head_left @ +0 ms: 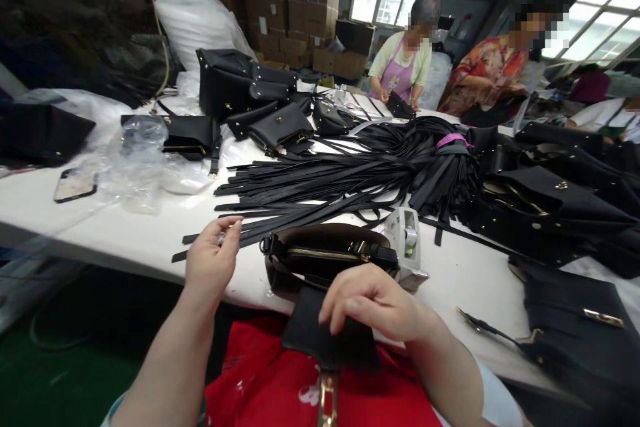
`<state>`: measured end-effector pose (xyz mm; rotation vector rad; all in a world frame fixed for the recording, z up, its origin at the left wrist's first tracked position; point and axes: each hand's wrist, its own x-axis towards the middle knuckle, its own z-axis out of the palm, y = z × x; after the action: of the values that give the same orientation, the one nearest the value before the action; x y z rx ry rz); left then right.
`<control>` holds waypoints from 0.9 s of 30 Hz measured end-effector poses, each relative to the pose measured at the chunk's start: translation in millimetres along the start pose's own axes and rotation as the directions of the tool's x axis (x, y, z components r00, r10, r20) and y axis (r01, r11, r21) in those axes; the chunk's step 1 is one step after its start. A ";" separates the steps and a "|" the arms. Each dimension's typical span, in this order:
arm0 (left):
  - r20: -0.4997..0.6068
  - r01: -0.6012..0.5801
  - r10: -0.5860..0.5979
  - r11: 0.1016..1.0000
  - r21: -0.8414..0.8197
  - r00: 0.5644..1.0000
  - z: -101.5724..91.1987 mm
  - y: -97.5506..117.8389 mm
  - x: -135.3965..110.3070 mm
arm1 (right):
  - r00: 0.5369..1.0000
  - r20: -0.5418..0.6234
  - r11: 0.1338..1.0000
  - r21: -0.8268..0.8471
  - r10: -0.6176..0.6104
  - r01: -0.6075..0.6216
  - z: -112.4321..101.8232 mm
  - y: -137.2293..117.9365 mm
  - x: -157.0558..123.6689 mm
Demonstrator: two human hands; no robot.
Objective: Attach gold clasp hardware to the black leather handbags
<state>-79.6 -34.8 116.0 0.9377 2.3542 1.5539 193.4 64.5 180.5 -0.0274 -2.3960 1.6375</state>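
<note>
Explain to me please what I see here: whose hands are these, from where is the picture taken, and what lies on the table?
There is no machine: a person works with bare hands, and the one camera sits on that person's head, looking forward and down. The left hand pinches a small pale piece, too small to identify. The right hand rests on the flap of a black bag at the edge of the white table. Beside the bag stands a tape dispenser; behind lies a pile of black straps. At the far side other people work.
</note>
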 end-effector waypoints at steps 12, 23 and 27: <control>0.135 -0.019 -0.011 0.977 0.214 0.991 47.6 -95.3 26.0 | 0.897 -0.091 0.597 -0.717 0.432 -0.360 72.9 39.5 17.3; 0.147 -0.023 0.000 0.988 0.153 0.989 57.6 -104.0 20.0 | 0.919 -0.060 0.626 -0.714 0.390 -0.312 84.0 47.5 30.8; 0.381 0.032 -0.003 0.997 -0.069 0.924 51.4 -57.2 21.8 | 0.922 -0.003 0.683 -0.671 0.388 -0.290 83.8 51.1 28.4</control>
<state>-96.5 2.7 47.4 1.0849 2.0140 1.3001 142.6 11.0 109.9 -0.5323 -3.1063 0.8015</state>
